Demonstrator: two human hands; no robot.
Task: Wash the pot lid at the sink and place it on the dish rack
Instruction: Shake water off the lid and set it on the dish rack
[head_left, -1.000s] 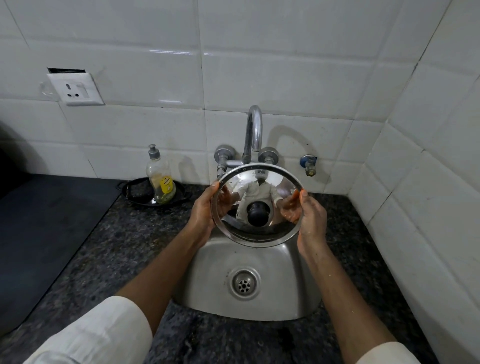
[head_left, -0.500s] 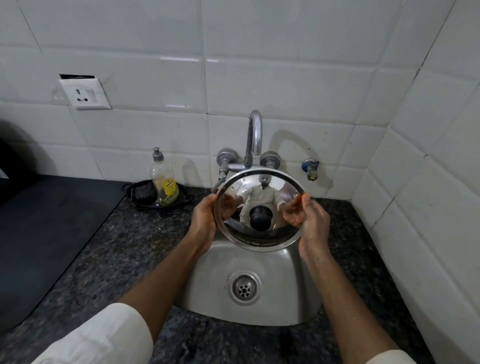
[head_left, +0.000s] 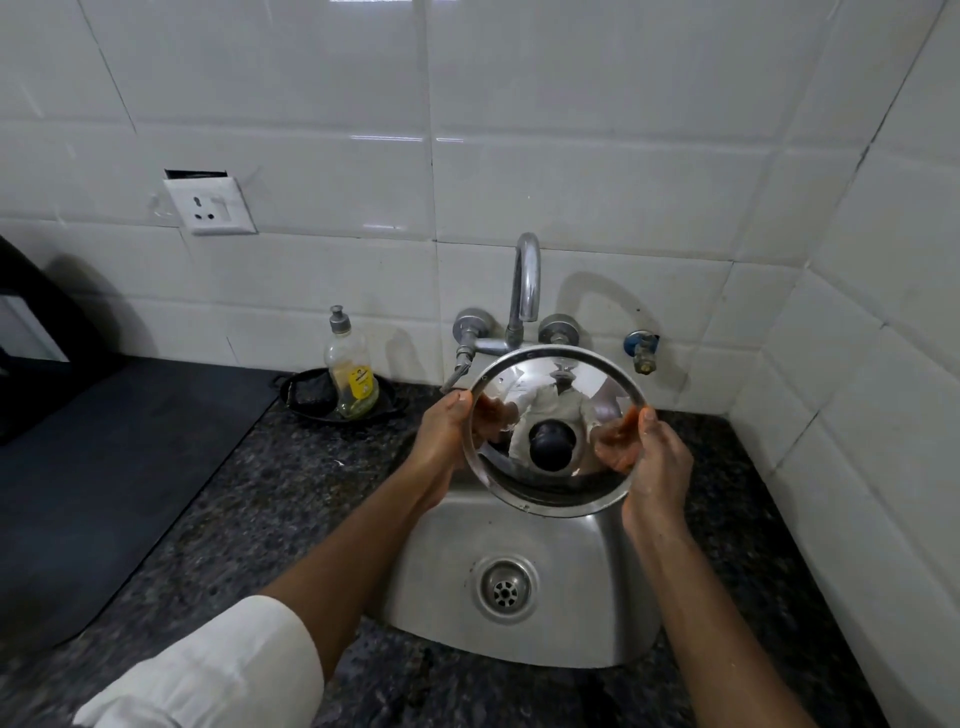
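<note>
A round steel pot lid (head_left: 558, 488) with a black knob at its centre is held upright over the back of the steel sink (head_left: 587, 618), its shiny face turned toward me. My left hand (head_left: 441, 441) grips its left rim and my right hand (head_left: 660, 462) grips its right rim. The curved tap (head_left: 524, 280) rises just behind the lid; no water is visible running from it. No dish rack shows in the view.
A dish soap bottle (head_left: 350, 369) stands in a black tray (head_left: 306, 397) left of the tap. A wall socket (head_left: 210, 205) sits above the dark granite counter (head_left: 260, 509). A small blue valve (head_left: 641, 348) is right of the tap. Tiled walls close in behind and right.
The lid and both hands stay in about the same pose. My view has tilted up a little, so the sink sits lower in frame.
</note>
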